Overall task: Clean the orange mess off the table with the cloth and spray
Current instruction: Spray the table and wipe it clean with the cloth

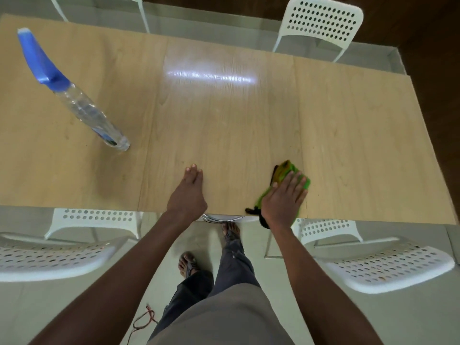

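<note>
While flat right hand (pixel 283 197) presses crumpled green cloth (pixel 286 170), glossy woodgrain table (pixel 224 120)

The spray bottle (pixel 82 105) bears a small label, but its print is too blurred to read.

Green cloth (pixel 286 171) (crumpled) at near table edge; spray bottle (pixel 82 105) upright, far left.

Setting: a dining or meeting area, home or office — cannot tell which. Evidence: one long rectangular table with a pale wood-grain laminate top (pixel 224 125); white perforated plastic chairs with metal legs, one at the far side (pixel 321 23), two at the near side (pixel 54 252) (pixel 388 267); pale grey tiled floor (pixel 37 307); dark brown flooring strip (pixel 428 33) beyond the table.
</note>
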